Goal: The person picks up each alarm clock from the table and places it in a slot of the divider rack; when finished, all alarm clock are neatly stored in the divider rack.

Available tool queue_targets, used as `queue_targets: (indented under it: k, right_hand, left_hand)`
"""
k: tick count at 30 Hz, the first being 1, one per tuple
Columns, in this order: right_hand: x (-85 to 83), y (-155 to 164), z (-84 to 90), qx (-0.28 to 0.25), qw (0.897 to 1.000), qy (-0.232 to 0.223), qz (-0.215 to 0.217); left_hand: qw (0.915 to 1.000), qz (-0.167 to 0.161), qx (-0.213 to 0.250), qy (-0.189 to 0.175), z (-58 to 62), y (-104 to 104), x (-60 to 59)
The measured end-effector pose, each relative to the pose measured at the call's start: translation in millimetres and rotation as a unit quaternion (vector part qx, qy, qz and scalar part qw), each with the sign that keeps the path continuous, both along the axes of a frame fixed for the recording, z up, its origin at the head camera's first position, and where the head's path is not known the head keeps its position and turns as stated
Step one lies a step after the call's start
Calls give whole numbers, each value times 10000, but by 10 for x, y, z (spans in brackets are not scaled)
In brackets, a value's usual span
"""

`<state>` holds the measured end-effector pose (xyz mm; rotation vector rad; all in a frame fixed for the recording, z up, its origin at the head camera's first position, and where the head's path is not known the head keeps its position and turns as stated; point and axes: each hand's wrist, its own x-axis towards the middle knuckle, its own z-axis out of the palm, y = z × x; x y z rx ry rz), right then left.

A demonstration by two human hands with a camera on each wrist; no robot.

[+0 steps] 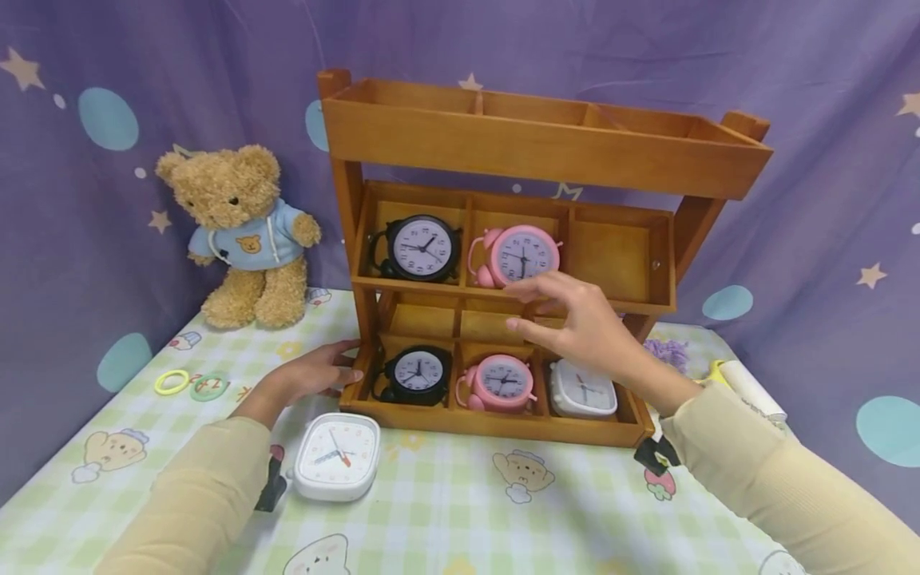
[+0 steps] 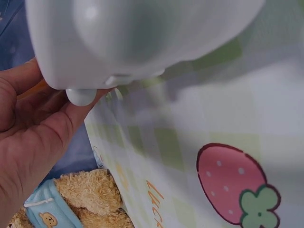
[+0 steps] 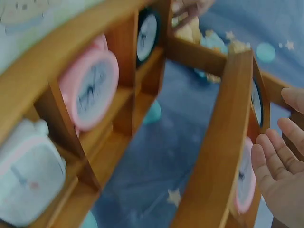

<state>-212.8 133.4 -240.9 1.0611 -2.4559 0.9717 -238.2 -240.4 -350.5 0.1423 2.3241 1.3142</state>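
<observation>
Purple starred backdrop, checked table (image 1: 446, 511). Wooden shelf (image 1: 503, 423) as landmark. Right hand (image 1: 582, 319) before middle tier, fingers loose and spread, empty, near pink clock (image 1: 523, 254). Left hand (image 1: 309, 375) flat against shelf's lower left corner, holding nothing. White square clock (image 1: 338, 455) on table just before shelf's left end.

Perhaps a playroom: teddy bear (image 1: 240, 231), starry backdrop (image 1: 108, 120)

A teddy bear (image 1: 240, 231) sits left; two plastic rings (image 1: 190, 384) lie on the checked tablecloth (image 1: 446, 495).
</observation>
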Motion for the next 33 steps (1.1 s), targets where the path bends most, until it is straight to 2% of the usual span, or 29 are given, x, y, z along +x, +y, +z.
queue_targets:
  k: [5,10,15,23,27,33]
  right_hand:
    - [133,-159,-188,109,9991,-274,294]
    - [228,-343,-423,77,9945,-872,575]
    - [297,-544,-632,171,9902,-1119,823]
    - [357,-868,-910,474,9725,-1929,1215]
    - [382,-1001,-1074,649,9636,-2282,1231]
    - [388,-1212,-1307,754,9632,-2314,1144]
  left_hand:
    - [10000,-43,70,1,12,-10,6]
    - [10000,-38,39,17,9,-11,6]
    - [10000,-12,58,8,7,-3,9]
    - [10000,-9,58,3,8,-6,-11]
    - [10000,-34,81,42,2,-17,-9]
    - [10000,-45,67,54,-3,-15,6]
